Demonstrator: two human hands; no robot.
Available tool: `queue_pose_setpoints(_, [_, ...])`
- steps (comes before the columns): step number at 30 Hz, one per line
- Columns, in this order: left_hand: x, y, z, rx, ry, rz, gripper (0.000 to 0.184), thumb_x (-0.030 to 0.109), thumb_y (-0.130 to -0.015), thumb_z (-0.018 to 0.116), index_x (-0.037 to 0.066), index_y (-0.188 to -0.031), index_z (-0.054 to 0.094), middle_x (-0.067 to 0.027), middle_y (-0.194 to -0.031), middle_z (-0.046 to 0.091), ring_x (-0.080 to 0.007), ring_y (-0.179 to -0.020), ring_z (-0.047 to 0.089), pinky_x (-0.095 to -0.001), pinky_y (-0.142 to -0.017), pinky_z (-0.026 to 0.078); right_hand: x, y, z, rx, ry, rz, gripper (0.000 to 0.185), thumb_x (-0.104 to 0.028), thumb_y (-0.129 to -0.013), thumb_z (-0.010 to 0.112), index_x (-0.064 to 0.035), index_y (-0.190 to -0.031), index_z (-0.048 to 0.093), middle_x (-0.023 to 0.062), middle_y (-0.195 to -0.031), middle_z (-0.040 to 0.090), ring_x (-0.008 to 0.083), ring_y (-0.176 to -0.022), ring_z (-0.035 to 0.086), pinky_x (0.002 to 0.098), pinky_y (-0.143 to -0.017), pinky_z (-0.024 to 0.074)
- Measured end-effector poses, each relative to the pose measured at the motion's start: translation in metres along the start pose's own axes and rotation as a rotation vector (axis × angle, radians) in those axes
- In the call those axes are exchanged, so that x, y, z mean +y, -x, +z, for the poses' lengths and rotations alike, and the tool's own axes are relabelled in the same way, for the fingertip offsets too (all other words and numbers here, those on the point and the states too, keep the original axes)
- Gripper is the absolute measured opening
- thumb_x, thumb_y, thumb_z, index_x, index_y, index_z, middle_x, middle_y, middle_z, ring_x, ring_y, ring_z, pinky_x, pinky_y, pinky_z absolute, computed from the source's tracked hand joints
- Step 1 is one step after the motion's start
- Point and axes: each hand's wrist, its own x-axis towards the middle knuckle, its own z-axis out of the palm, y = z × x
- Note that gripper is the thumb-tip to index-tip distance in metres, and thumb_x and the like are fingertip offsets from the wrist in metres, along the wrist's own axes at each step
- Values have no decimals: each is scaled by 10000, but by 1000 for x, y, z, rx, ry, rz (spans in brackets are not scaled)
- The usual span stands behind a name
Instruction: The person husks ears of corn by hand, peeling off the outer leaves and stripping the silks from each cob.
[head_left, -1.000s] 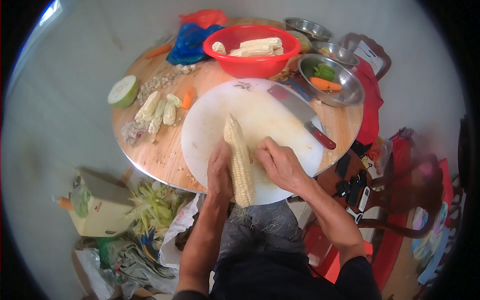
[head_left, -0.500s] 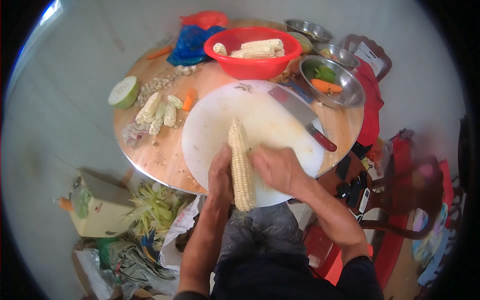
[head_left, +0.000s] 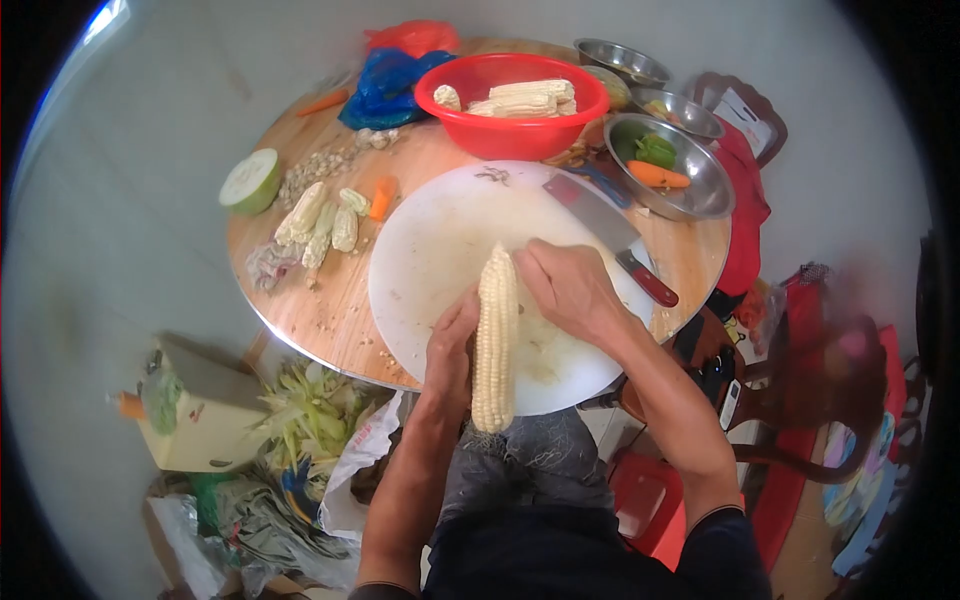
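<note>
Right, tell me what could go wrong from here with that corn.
The corn ear might slip from the left hand towards the lap, since its lower end reaches past the cutting board's near edge in this view. The right hand could brush the cleaver, which lies close by on the board.

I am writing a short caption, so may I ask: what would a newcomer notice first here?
Probably the pale corn cob in the left hand, over the near edge of the white cutting board, with the right hand by its upper end. Then come the bright red basin beyond the board and the cleaver on the board's right side.
</note>
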Motion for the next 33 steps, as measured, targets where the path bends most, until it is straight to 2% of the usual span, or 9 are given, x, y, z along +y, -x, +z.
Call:
queue_pose_setpoints(8, [6,-2,-1,-20,66,2,393,345,-1035,505,20,-1184,667,-63,-977,655,-152,-859,601,-287,-742,488,-16,43,5,-61,-265,148,231,-177,-1009,575,-7,-858,535,220,-697,551,417,-644,599,445,-566,450])
queue_pose_setpoints(12, [-2,-1,14,93,106,30,423,362,-1061,475,10,-1233,638,-85,-1032,658,-169,-910,616,-301,-770,503,-30,45,12,-116,-87,160,227,-193,-1007,588,-36,-853,534,182,-692,577,404,-650,610,458,-554,457])
queue_pose_setpoints(15, [-6,-1,11,91,82,92,477,412,-1066,469,3,-1267,611,-94,-1053,661,-182,-943,626,-312,-800,517,-26,55,27,-30,44,4,220,-205,-1000,599,-57,-848,541,157,-688,592,401,-663,617,475,-556,469])
queue_pose_setpoints(21, [-7,-7,-17,-37,92,-12,520,450,-1053,486,2,-1299,582,-109,-1069,660,-204,-952,631,-330,-823,528,-32,84,10,-265,-158,-206,198,-200,-1002,585,-54,-874,546,148,-712,604,403,-656,607,487,-562,477])
queue_pose_setpoints(24, [-9,-6,-9,-11,182,-26,488,431,-1051,490,14,-1286,587,-113,-1063,661,-214,-939,632,-348,-823,529,-27,79,3,-229,-19,35,102,-151,-951,553,-52,-974,567,185,-824,667,441,-754,649,531,-637,517])
queue_pose_setpoints(26, [-10,-8,-8,28,184,1,469,418,-1051,492,20,-1278,593,-114,-1058,661,-219,-935,633,-359,-826,530,-35,66,-2,-290,-185,357,131,-163,-966,547,-42,-982,595,195,-826,662,437,-780,654,534,-675,511])
queue_pose_setpoints(27, [-12,-10,-10,23,199,14,460,408,-1053,491,24,-1284,593,-114,-1064,662,-221,-942,634,-364,-837,529,-33,67,3,-285,-185,357,131,-163,-966,547,-42,-982,595,195,-826,662,437,-780,654,534,-675,511])
queue_pose_setpoints(29, [-13,-12,-13,17,213,30,451,398,-1056,490,27,-1291,593,-114,-1070,663,-223,-949,635,-369,-847,528,-26,68,16,-228,-171,99,189,-209,-999,544,-37,-970,616,207,-821,657,432,-800,660,528,-714,502])
queue_pose_setpoints(33, [-8,-11,-14,4,202,23,443,363,-1064,487,23,-1332,580,-106,-1111,665,-227,-985,633,-368,-873,523,-13,71,11,-222,-109,-32,230,-225,-1009,583,-21,-907,610,189,-785,615,429,-779,630,467,-665,487])
